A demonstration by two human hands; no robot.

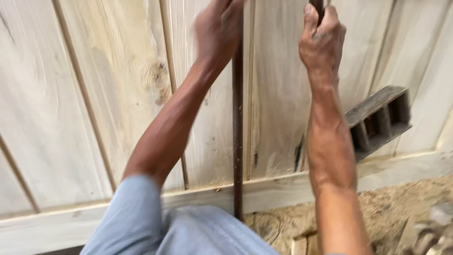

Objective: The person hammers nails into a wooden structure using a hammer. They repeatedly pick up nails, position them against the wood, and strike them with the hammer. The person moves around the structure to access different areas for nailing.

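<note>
Left hand (pixel 218 26), blurred, is wrapped around a long rusty brown metal rod (pixel 238 141) that runs across the pale planked wooden door panel (pixel 94 94) to its lower frame edge. Right hand (pixel 322 40) is clenched on a dark tool handle (pixel 318 7) near the panel's top edge, beside a small slatted wooden block (pixel 380 120).
</note>
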